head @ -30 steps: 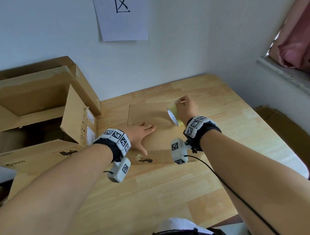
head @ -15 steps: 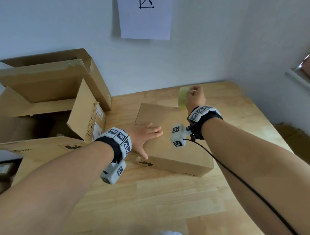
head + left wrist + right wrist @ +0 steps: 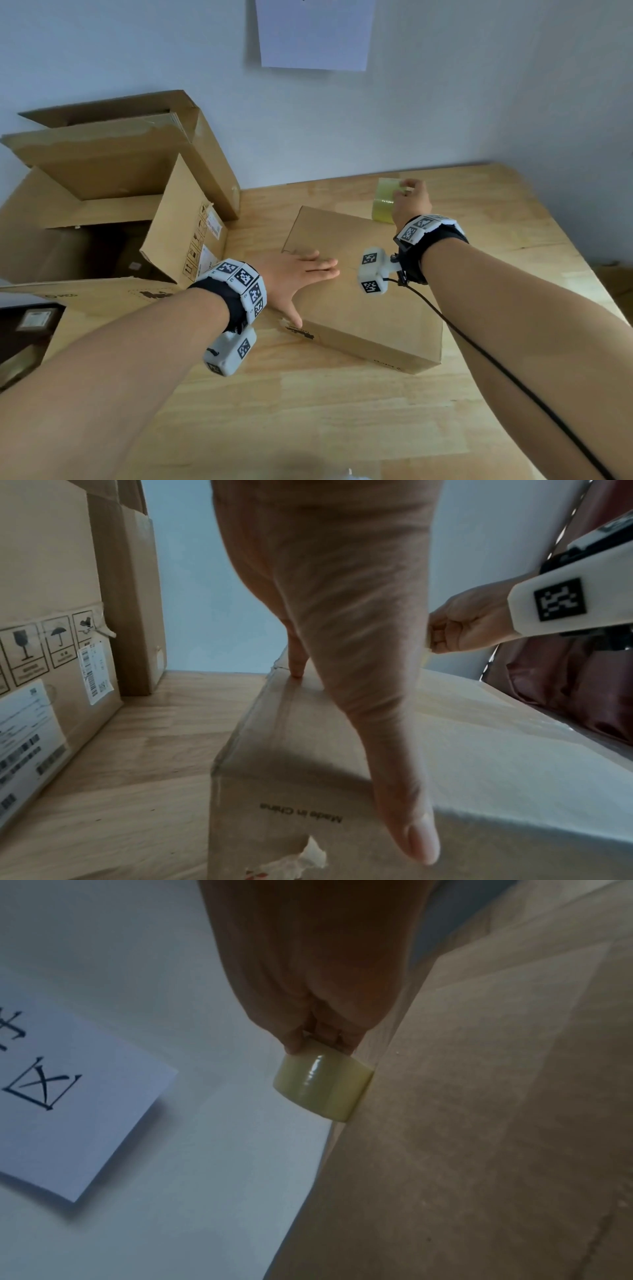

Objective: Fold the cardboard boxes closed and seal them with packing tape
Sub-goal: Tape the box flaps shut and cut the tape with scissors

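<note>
A flat closed cardboard box [image 3: 370, 301] lies in the middle of the wooden table [image 3: 308, 411]. My left hand [image 3: 298, 277] presses flat on the box's left part with straight fingers, thumb [image 3: 411, 831] hanging over the near left corner of the box [image 3: 308, 764]. My right hand [image 3: 409, 202] grips a roll of yellowish clear packing tape [image 3: 385, 200] just past the box's far right edge. In the right wrist view the tape roll [image 3: 322, 1088] sits against the cardboard box [image 3: 496, 1123], pinched by my fingers [image 3: 294, 1042].
A large open cardboard box [image 3: 102, 212] with raised flaps and shipping labels stands at the left, close to the small box. A white paper sheet [image 3: 315, 34] hangs on the wall behind. The table's right edge [image 3: 582, 260] drops off toward the floor.
My right hand has carried the tape roll from the middle of the box top to beyond its far edge. The left hand has stayed pressed on the box.
</note>
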A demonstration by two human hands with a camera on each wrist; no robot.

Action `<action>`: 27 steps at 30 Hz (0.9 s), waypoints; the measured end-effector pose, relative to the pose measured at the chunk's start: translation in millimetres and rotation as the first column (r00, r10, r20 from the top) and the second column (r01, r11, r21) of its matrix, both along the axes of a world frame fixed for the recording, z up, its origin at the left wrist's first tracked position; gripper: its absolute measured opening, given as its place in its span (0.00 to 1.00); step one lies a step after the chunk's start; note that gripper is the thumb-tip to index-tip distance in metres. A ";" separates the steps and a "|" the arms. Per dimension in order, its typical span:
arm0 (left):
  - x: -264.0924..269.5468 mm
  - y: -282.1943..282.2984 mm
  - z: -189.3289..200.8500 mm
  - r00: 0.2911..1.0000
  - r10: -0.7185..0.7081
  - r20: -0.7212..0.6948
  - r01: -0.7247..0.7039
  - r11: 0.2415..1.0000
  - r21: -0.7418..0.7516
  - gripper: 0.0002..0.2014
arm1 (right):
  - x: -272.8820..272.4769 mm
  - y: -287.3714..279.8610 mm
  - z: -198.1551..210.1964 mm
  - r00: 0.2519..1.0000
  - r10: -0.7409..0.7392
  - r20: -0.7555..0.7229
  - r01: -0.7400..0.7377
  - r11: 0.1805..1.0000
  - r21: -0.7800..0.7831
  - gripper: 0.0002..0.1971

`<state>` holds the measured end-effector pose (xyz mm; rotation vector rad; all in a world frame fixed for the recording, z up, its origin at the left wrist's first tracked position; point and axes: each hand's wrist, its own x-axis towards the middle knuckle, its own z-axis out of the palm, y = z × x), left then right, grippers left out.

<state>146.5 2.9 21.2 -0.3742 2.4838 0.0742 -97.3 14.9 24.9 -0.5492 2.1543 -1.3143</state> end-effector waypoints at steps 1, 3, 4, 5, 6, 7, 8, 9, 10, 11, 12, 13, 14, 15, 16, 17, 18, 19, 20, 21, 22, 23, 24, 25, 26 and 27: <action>-0.1 0.0 0.1 1.000 0.005 -0.001 -0.005 1.000 0.003 0.56 | 0.0 -0.1 0.3 1.000 0.003 0.002 -0.004 1.000 0.014 0.15; -0.1 -0.5 0.0 1.000 0.019 0.000 -0.019 1.000 -0.001 0.58 | -0.2 0.2 0.6 1.000 0.008 0.001 -0.008 1.000 0.023 0.15; 0.4 -0.5 0.1 0.999 0.033 0.003 -0.033 0.999 -0.006 0.60 | -0.4 0.7 0.2 1.000 0.011 -0.004 -0.011 1.000 0.025 0.15; 0.8 -0.5 0.6 0.998 0.057 0.005 -0.057 0.998 -0.013 0.61 | -0.7 1.1 -0.1 1.000 0.015 -0.008 -0.014 1.000 0.026 0.14; 1.4 -0.4 1.2 0.996 0.086 0.008 -0.086 0.996 -0.020 0.63 | -0.9 1.3 -0.8 1.000 0.016 -0.011 -0.016 1.000 0.025 0.14; 1.8 -0.2 2.0 0.994 0.107 0.015 -0.107 0.994 -0.023 0.64 | -0.9 1.7 -1.4 1.000 0.015 -0.012 -0.014 1.000 0.023 0.14; 1.6 -0.2 2.7 0.993 0.116 0.025 -0.115 0.993 -0.023 0.64 | -0.7 2.1 -2.2 1.000 0.011 -0.013 -0.011 1.000 0.018 0.14; 1.3 -0.4 2.9 0.993 0.112 0.035 -0.111 0.994 -0.021 0.64 | -0.3 2.7 -2.7 1.000 0.006 -0.016 -0.006 1.000 0.012 0.14; 0.8 -0.6 2.8 0.994 0.101 0.047 -0.100 0.995 -0.021 0.64 | 0.1 3.2 -3.3 1.000 0.001 -0.018 -0.001 1.000 0.007 0.14; 0.3 -0.7 2.9 0.994 0.092 0.057 -0.091 0.996 -0.022 0.64 | 0.9 3.8 -3.5 1.000 -0.001 -0.020 0.001 1.000 0.003 0.14; 0.2 -0.8 3.0 0.994 0.086 0.066 -0.084 0.996 -0.027 0.64 | 1.4 4.4 -3.8 1.000 -0.002 -0.023 0.002 1.000 -0.001 0.14; 0.3 -0.5 3.3 0.994 0.080 0.073 -0.077 0.996 -0.037 0.64 | 2.2 5.2 -3.8 1.000 -0.004 -0.024 0.004 1.000 -0.005 0.14; 0.4 0.1 4.1 0.994 0.077 0.080 -0.073 0.996 -0.052 0.63 | 2.6 6.0 -3.9 1.000 -0.006 -0.023 0.006 1.000 -0.009 0.14; 0.6 1.1 4.9 0.993 0.082 0.084 -0.077 0.995 -0.063 0.63 | 3.3 6.8 -4.0 1.000 -0.008 -0.020 0.008 1.000 -0.014 0.14; 0.9 2.1 5.7 0.991 0.099 0.088 -0.093 0.994 -0.063 0.63 | 3.8 7.3 -4.3 1.000 -0.010 -0.020 0.010 1.000 -0.020 0.14; 1.2 2.9 5.9 0.988 0.124 0.092 -0.120 0.991 -0.055 0.63 | 4.2 8.0 -4.3 1.000 -0.010 -0.022 0.010 1.000 -0.025 0.14; 1.4 3.6 6.4 0.984 0.152 0.095 -0.148 0.988 -0.044 0.63 | 4.6 8.5 -4.0 1.000 -0.010 -0.026 0.010 0.999 -0.031 0.14; 1.8 4.1 6.7 0.979 0.178 0.098 -0.176 0.984 -0.028 0.63 | 5.1 8.8 -3.2 1.000 -0.011 -0.027 0.010 0.999 -0.037 0.14; 2.2 4.4 6.8 0.974 0.204 0.099 -0.204 0.979 -0.006 0.63 | 5.1 8.8 -3.1 1.000 -0.011 -0.027 0.010 0.999 -0.044 0.14; 2.4 4.1 6.7 0.968 0.231 0.101 -0.235 0.972 0.024 0.63 | 5.1 9.3 -2.8 1.000 -0.009 -0.025 0.008 0.999 -0.047 0.14; 2.8 3.9 6.8 0.961 0.256 0.105 -0.262 0.963 0.056 0.63 | 5.1 10.4 -3.0 1.000 -0.006 -0.021 0.005 0.999 -0.049 0.14; 2.7 4.0 6.5 0.956 0.272 0.108 -0.282 0.956 0.082 0.63 | 5.1 12.5 -2.8 1.000 0.000 -0.013 -0.001 0.998 -0.055 0.14; 2.3 4.2 7.0 0.953 0.280 0.113 -0.291 0.952 0.097 0.63 | 5.5 14.8 -2.1 1.000 0.000 -0.003 0.000 0.997 -0.073 0.14; 2.6 4.6 7.3 0.952 0.282 0.120 -0.294 0.950 0.102 0.63 | 5.9 17.4 -1.3 1.000 -0.009 0.009 0.010 0.995 -0.098 0.15; 2.5 5.3 8.3 0.952 0.279 0.125 -0.292 0.951 0.101 0.63 | 6.3 20.5 0.3 0.999 -0.025 0.027 0.028 0.991 -0.129 0.16; 2.5 5.3 7.9 0.955 0.271 0.123 -0.283 0.954 0.095 0.63 | 7.1 23.7 2.7 0.998 -0.035 0.046 0.042 0.987 -0.156 0.17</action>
